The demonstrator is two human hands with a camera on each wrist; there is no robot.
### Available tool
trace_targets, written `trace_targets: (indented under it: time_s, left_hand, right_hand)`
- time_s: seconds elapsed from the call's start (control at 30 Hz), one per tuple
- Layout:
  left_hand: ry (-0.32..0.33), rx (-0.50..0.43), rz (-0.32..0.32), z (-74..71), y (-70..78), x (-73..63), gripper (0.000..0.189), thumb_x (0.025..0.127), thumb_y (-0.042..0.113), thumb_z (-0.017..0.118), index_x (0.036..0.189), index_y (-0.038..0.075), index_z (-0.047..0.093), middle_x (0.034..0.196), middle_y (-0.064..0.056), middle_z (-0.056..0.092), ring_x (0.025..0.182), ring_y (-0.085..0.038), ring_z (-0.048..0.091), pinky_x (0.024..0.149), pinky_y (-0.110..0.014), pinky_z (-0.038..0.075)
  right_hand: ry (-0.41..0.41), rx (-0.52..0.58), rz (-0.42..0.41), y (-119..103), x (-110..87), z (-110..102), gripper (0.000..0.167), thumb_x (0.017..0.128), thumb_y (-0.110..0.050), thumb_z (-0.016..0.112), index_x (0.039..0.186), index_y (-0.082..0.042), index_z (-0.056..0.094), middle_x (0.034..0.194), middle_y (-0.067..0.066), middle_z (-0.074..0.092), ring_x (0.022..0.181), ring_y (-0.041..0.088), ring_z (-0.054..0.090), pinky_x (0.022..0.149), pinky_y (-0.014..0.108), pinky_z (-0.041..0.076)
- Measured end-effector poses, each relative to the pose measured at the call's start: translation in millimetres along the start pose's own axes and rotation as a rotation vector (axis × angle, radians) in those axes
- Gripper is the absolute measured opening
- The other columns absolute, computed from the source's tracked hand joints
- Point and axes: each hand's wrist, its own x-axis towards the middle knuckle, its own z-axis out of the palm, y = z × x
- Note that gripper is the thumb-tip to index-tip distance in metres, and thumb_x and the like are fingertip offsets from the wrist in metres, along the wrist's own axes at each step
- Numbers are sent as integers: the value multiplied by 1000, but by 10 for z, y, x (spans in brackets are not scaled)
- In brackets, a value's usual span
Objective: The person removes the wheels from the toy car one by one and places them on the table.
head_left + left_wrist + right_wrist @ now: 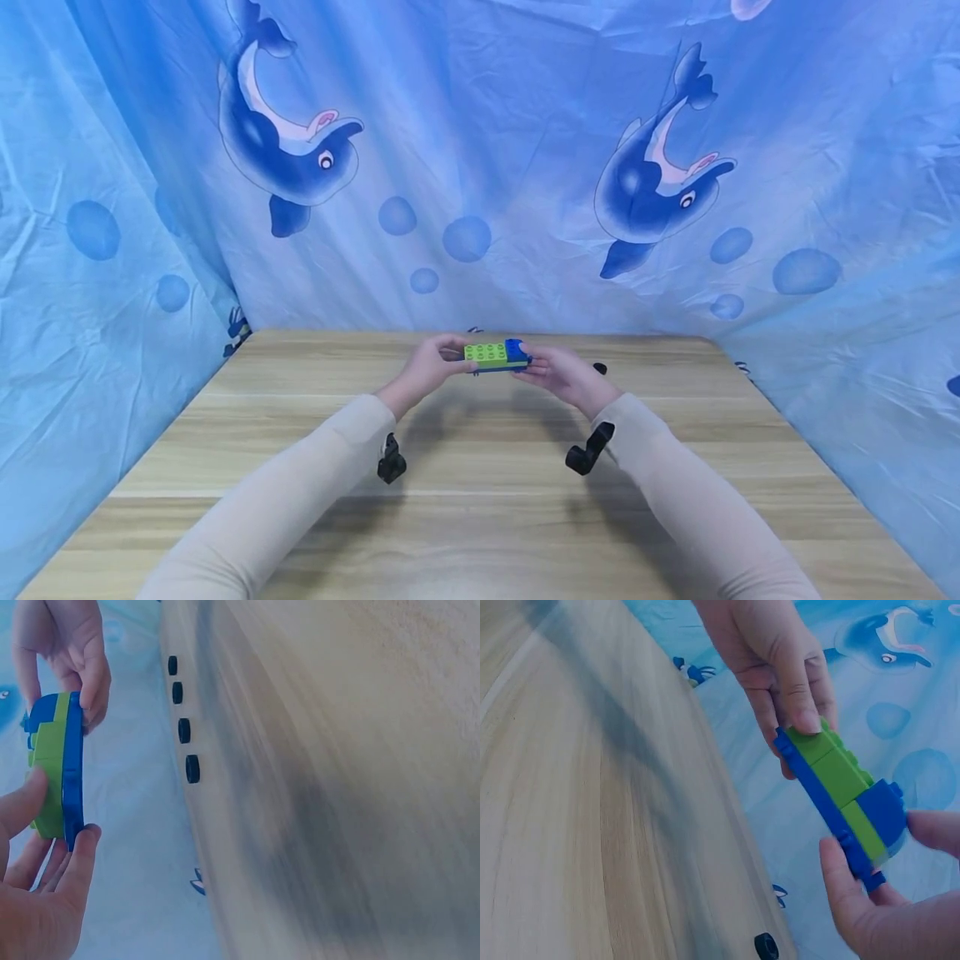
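Note:
A toy car body built of bricks (487, 356) is held up above the far part of the table. It has a flat blue base (73, 780), green studded bricks (844, 776) and a rounded blue brick (883, 808) at its right end. My left hand (431, 367) pinches the green end, thumb on the near side and fingers beyond. At the blue end, my right hand (566, 377) grips between thumb and fingers. Both ends are partly covered by fingertips. In the right wrist view, small blue lugs stick out along the base.
Several small black wheels (184, 730) stand in a row along the table's far edge; in the head view one wheel (600, 367) shows beyond my right hand. The wooden table (480, 500) meets a blue dolphin-print curtain (480, 167) behind and at both sides.

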Motion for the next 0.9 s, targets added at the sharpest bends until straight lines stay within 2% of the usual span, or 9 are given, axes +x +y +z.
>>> trace_targets:
  time_s: [0.23,0.4,0.53,0.63,0.77,0.9]
  left_hand:
    - [18,-2,17,-39,-83,68,47,83,15,76,127,7,61,124,-14,64,117,-29,60,97,-41,50]
    - [37,46,6,-31,-174,105,45,82,15,77,124,7,63,119,-13,67,111,-27,63,94,-39,52]
    - [69,75,-11,-23,-211,116,45,82,13,77,124,6,63,116,-13,68,107,-26,64,92,-39,52]
    - [80,98,-16,-26,-238,124,45,82,11,76,125,5,63,118,-15,67,109,-28,63,95,-41,51]
    - [44,125,-20,-45,-349,125,44,81,5,75,123,1,63,118,-18,67,110,-30,63,97,-41,49]
    - [3,148,-42,-67,-466,100,44,80,3,76,122,-1,63,115,-18,67,107,-30,64,97,-40,49]
  right_hand:
    - [15,-44,-45,24,52,11,51,96,0,54,142,11,35,140,27,42,127,34,47,108,39,41]
    - [38,-100,-69,84,88,40,46,96,1,54,139,11,40,142,27,45,131,37,46,110,42,39]
    - [89,-200,-65,142,161,54,45,96,-7,58,137,7,46,139,24,51,129,35,50,110,42,40]
    - [119,-346,-59,204,239,57,45,96,-17,60,135,3,51,137,21,54,129,34,51,113,45,34]
    - [170,-433,-17,325,315,70,43,92,-23,66,129,-2,58,130,16,61,126,31,55,116,48,27]
    - [217,-384,11,449,340,110,39,88,-18,71,122,-2,63,124,15,65,120,25,60,110,41,38]
